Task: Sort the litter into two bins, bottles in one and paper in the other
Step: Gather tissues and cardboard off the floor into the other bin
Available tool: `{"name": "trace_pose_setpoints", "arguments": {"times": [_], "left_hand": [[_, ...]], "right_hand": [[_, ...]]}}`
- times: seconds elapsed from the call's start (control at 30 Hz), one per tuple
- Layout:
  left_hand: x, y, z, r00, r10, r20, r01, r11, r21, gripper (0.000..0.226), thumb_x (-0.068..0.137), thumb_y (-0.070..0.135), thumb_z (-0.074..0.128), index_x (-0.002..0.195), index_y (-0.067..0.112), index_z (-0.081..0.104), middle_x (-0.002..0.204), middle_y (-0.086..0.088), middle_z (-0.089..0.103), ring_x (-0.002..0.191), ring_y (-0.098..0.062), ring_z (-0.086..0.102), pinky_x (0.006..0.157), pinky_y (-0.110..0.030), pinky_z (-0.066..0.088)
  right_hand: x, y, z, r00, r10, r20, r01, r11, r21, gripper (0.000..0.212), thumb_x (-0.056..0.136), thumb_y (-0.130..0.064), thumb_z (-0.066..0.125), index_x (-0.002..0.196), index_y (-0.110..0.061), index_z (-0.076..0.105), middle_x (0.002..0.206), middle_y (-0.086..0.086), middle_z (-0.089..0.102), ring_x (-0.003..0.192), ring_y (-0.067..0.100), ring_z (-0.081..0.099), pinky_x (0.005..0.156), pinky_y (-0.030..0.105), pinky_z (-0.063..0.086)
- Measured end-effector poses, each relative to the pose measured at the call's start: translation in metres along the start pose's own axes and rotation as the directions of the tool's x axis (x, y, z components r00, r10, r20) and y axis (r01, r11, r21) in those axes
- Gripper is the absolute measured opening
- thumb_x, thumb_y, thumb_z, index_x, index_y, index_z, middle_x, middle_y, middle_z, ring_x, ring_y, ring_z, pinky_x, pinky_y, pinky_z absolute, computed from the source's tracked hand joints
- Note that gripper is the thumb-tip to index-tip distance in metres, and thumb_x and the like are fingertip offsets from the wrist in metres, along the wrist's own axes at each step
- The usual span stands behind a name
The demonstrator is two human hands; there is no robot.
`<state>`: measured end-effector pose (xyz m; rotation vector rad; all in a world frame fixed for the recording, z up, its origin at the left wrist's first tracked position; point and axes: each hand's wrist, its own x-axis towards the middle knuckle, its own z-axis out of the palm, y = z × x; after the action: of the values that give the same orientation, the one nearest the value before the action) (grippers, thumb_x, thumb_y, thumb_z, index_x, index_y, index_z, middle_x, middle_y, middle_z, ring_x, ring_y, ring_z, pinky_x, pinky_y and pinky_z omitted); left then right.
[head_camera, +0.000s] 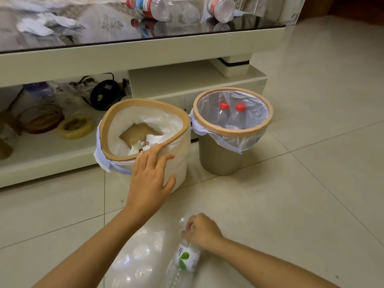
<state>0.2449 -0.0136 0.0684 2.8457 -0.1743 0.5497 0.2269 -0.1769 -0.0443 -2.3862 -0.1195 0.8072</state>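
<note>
Bottle (pixel 184 260) pinched at its neck by right hand (pixel 202 230) | left hand (pixel 150 179) spread, resting against paper bin (pixel 143 140) | bottle bin (pixel 232 129) alongside

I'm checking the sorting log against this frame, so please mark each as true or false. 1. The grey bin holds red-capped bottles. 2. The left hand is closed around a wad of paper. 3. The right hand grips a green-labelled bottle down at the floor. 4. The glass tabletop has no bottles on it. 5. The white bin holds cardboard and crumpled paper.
1. True: the grey bin holds two red-capped bottles.
2. False: the left hand is open and empty, fingers spread at the rim of the white bin.
3. True: the right hand grips the green-labelled bottle.
4. False: two bottles lie on the tabletop.
5. True: cardboard and crumpled paper lie inside.
</note>
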Motion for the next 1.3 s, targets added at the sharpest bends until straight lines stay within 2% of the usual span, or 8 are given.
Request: {"name": "trace_pose_setpoints", "arguments": {"times": [0.23, 0.47, 0.53, 0.67, 0.77, 0.9, 1.1, 1.3], "left_hand": [[0.013, -0.001, 0.0, 0.999, -0.043, -0.03, 0.042, 0.998, -0.038, 0.044, 0.086, 0.032, 0.064, 0.127, 0.021, 0.054, 0.139, 0.001, 0.047, 0.129, -0.021, 0.04, 0.105, -0.036, 0.032], [0.032, -0.002, 0.006, 0.991, -0.042, -0.124, 0.031, 0.996, -0.085, 0.046, 0.089, 0.033, 0.049, 0.13, 0.011, 0.056, 0.119, -0.008, 0.065, 0.106, -0.028, 0.062, 0.088, -0.042, 0.049], [0.039, -0.01, 0.006, 0.987, 0.033, -0.155, -0.037, 0.999, -0.024, 0.042, 0.091, 0.033, 0.043, 0.117, 0.008, 0.065, 0.1, -0.01, 0.071, 0.085, -0.029, 0.066, 0.07, -0.038, 0.054], [0.064, -0.033, 0.002, 0.997, -0.043, 0.059, 0.039, 0.997, 0.061, 0.064, 0.088, 0.063, 0.018, 0.066, 0.017, 0.057, 0.051, 0.0, 0.053, 0.047, -0.022, 0.051, 0.044, -0.033, 0.044], [0.071, -0.04, 0.008, 1.0, 0.03, 0.007, -0.03, 0.99, 0.137, 0.074, 0.09, 0.069, 0.01, 0.055, 0.016, 0.047, 0.042, -0.002, 0.045, 0.038, -0.026, 0.045, 0.038, -0.026, 0.029], [0.071, -0.043, 0.009, 0.993, 0.114, -0.019, -0.109, 0.982, 0.153, 0.087, 0.091, 0.066, -0.005, 0.057, 0.013, 0.053, 0.042, -0.005, 0.043, 0.033, -0.028, 0.04, 0.042, -0.018, 0.008], [0.076, -0.046, 0.012, 0.992, 0.1, -0.08, -0.086, 0.984, 0.157, 0.076, 0.094, 0.065, 0.005, 0.052, 0.016, 0.045, 0.04, -0.006, 0.043, 0.033, -0.028, 0.041, 0.041, -0.022, 0.019], [0.078, -0.042, 0.007, 0.987, 0.116, -0.108, -0.097, 0.981, 0.167, 0.072, 0.096, 0.061, 0.012, 0.051, 0.016, 0.045, 0.039, -0.005, 0.042, 0.03, -0.027, 0.039, 0.045, -0.017, 0.004]], "right_hand": [[-0.015, -0.03, -0.135, 0.833, -0.368, -0.413, 0.451, 0.884, 0.121, 0.009, 0.09, -0.018, 0.06, 0.093, -0.022, 0.067, 0.09, -0.011, 0.065, 0.082, 0.002, 0.059, 0.069, 0.019, 0.046], [-0.058, -0.083, -0.248, 0.463, -0.424, -0.778, 0.719, 0.694, 0.05, 0.017, 0.077, -0.015, 0.077, 0.092, -0.016, 0.069, 0.084, -0.006, 0.069, 0.077, 0.002, 0.062, 0.069, 0.015, 0.051], [-0.059, -0.094, -0.275, 0.344, -0.397, -0.851, 0.751, 0.661, -0.005, 0.017, 0.078, -0.019, 0.077, 0.092, -0.015, 0.069, 0.084, -0.004, 0.07, 0.079, 0.005, 0.064, 0.072, 0.023, 0.054], [-0.042, -0.106, -0.309, 0.197, -0.365, -0.91, 0.725, 0.679, -0.115, 0.02, 0.079, -0.03, 0.075, 0.09, -0.014, 0.07, 0.087, -0.002, 0.071, 0.084, 0.011, 0.066, 0.072, 0.023, 0.052], [-0.009, -0.106, -0.311, 0.202, -0.364, -0.909, 0.67, 0.729, -0.143, 0.018, 0.077, -0.03, 0.074, 0.087, -0.016, 0.07, 0.083, -0.008, 0.068, 0.082, 0.006, 0.062, 0.073, 0.023, 0.051], [0.044, -0.097, -0.293, 0.358, -0.375, -0.855, 0.557, 0.821, -0.127, 0.015, 0.077, -0.023, 0.075, 0.089, -0.018, 0.068, 0.086, -0.007, 0.064, 0.086, 0.014, 0.061, 0.076, 0.037, 0.054], [0.098, -0.096, -0.274, 0.585, -0.297, -0.754, 0.449, 0.894, -0.003, 0.02, 0.081, -0.02, 0.071, 0.098, -0.024, 0.062, 0.101, -0.002, 0.065, 0.097, 0.018, 0.06, 0.081, 0.031, 0.05], [0.131, -0.099, -0.263, 0.705, -0.232, -0.67, 0.338, 0.941, 0.03, 0.026, 0.086, -0.005, 0.062, 0.107, -0.018, 0.061, 0.111, 0.004, 0.063, 0.102, 0.019, 0.057, 0.08, 0.027, 0.044]]}}
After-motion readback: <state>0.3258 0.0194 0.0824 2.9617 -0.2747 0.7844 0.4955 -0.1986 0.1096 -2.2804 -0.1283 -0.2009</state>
